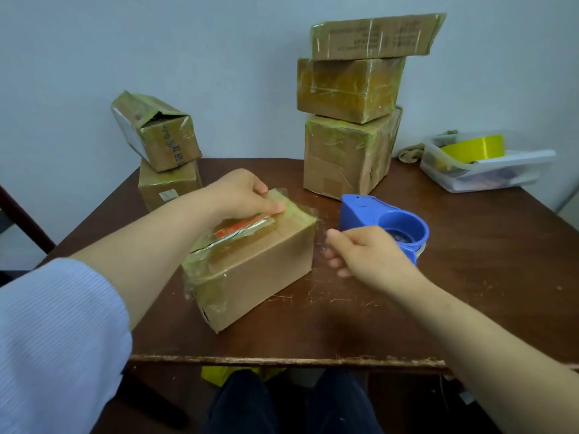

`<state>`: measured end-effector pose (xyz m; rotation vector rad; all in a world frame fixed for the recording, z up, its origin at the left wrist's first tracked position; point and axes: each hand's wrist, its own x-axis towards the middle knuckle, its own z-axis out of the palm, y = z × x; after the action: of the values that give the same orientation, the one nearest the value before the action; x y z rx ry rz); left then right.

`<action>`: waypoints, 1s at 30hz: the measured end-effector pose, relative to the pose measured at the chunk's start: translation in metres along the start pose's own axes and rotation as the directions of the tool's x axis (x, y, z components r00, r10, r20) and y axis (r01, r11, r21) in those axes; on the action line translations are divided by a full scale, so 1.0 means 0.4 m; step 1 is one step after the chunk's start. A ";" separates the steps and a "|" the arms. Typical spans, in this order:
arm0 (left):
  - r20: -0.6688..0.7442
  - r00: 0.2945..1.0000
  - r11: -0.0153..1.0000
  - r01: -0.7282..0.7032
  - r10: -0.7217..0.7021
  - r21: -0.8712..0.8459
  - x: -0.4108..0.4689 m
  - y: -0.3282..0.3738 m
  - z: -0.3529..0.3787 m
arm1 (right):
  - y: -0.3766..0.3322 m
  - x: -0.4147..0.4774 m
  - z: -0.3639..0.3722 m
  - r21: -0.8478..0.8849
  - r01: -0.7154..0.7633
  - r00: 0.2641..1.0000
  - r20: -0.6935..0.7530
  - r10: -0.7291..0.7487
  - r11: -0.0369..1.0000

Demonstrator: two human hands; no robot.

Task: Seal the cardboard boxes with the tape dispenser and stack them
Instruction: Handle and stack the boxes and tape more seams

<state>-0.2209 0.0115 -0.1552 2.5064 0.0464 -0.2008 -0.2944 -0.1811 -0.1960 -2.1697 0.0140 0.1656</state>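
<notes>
Head view: box sits mid table, long axis near-left to far-right, left hand pressing flat on its top, right hand gripping dispenser just beside its right end, tape between.

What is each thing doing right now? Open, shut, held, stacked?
Brown cardboard box in front: closed, partly taped, left hand pressing its top.
Blue plastic tape dispenser: gripped by right hand.
Three taped cardboard boxes at right: stacked.
Tilted cardboard box at back left: flap open, resting on another box.
Clear plastic tub: lid askew.
</notes>
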 end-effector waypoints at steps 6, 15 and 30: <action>-0.039 0.999 0.981 0.015 -0.023 -0.196 -0.042 -0.015 -0.005 | -0.069 0.045 0.072 0.436 -0.101 0.995 0.023 0.102 0.894; -0.186 0.966 0.848 0.054 -0.177 -0.527 -0.062 -0.069 0.027 | -0.087 0.151 0.099 0.019 0.095 0.983 -0.160 -0.091 0.995; -0.270 0.960 0.996 0.067 -0.081 -0.061 -0.012 -0.072 0.004 | -0.115 0.204 0.051 -0.268 -0.035 0.996 -0.085 0.012 0.963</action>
<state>-0.2280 0.0339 -0.1725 2.4659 0.2547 0.1150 -0.2126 -0.1340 -0.1796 -2.4486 0.0684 0.0948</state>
